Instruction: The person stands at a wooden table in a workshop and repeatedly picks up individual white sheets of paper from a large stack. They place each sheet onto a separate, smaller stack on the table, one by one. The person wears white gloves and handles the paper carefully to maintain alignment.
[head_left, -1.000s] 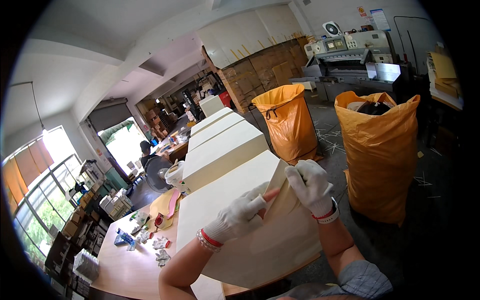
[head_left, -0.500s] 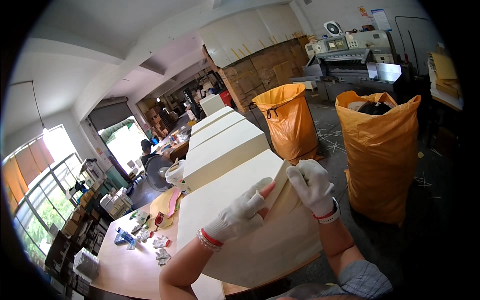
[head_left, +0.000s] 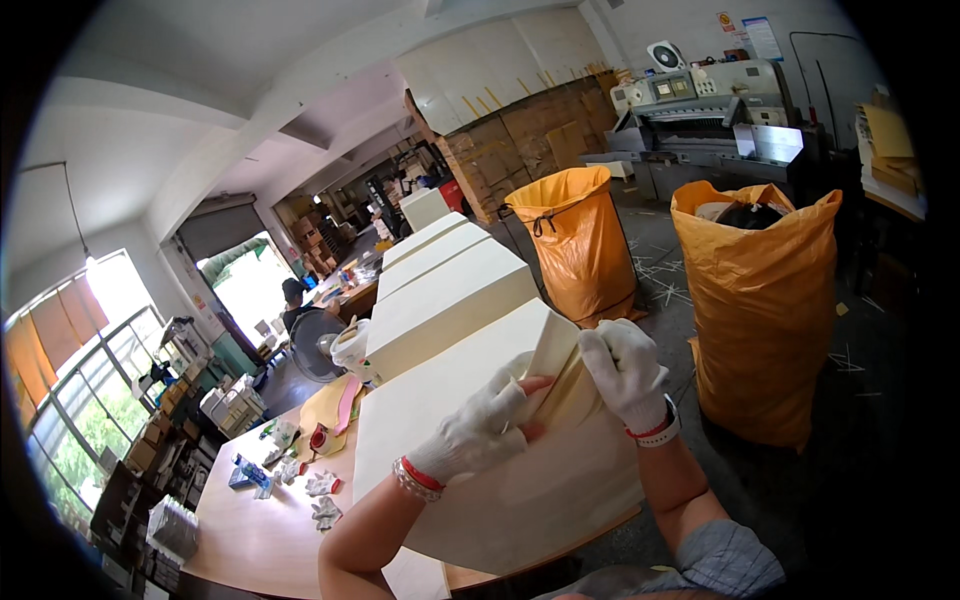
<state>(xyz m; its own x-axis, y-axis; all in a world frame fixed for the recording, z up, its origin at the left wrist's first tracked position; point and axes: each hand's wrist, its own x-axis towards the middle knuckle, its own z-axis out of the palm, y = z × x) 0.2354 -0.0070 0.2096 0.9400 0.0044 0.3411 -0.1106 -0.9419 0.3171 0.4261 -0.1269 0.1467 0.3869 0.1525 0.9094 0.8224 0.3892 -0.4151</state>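
Note:
A large stack of off-white paper sheets (head_left: 450,400) lies in front of me, its near right corner lifted and fanned. My right hand (head_left: 625,372), in a white knitted glove, is closed around the raised corner of the sheets. My left hand (head_left: 480,425), gloved too but with bare fingertips, rests on top of the stack. Its fingers are apart, and the tips touch the lifted sheet edges beside the right hand. Parts of the fingertips are hidden by the curled paper.
More paper stacks (head_left: 450,290) extend away in a row. Two orange sacks (head_left: 575,240) stand at the right, the nearer one filled. On the wooden tabletop (head_left: 250,540) at left lie spare gloves (head_left: 322,484) and a tape roll (head_left: 319,438). A fan (head_left: 318,345) and a seated person (head_left: 293,300) are beyond.
More of the paper corner is lifted and curls up between my hands. My left fingertips have shifted slightly against the sheet edges; my right hand has barely moved.

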